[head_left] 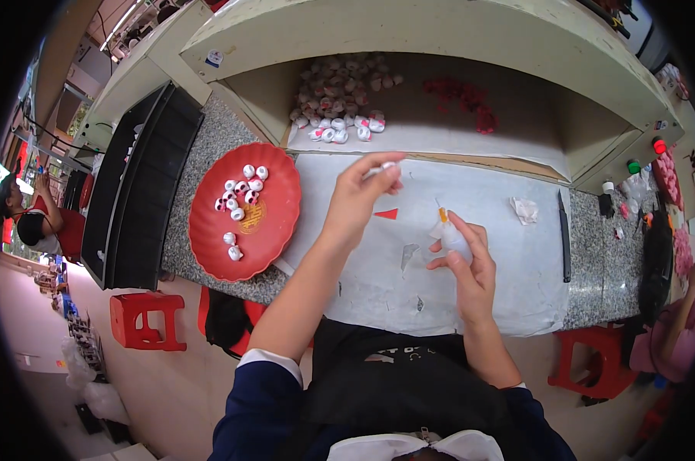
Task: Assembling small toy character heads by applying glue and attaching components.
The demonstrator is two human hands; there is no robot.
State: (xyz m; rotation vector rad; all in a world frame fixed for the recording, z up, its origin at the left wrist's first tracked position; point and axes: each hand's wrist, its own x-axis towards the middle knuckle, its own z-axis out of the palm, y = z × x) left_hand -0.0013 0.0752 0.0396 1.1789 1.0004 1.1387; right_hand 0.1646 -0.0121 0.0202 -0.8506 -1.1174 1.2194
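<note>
From the head view, your left hand (360,192) pinches a small white piece (386,167), mostly hidden by fingertips. Your right hand (463,257) grips a small squeeze bottle (449,234), its body largely covered. The surface (509,261) lies open between them; the red tray (274,223) overhangs the near-left edge.

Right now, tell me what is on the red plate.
The red plate holds about ten small white round pieces with red marks, clustered toward its upper left, and a gold emblem at its centre. Whatever lies beneath those pieces is covered. Neither hand touches it.
</note>
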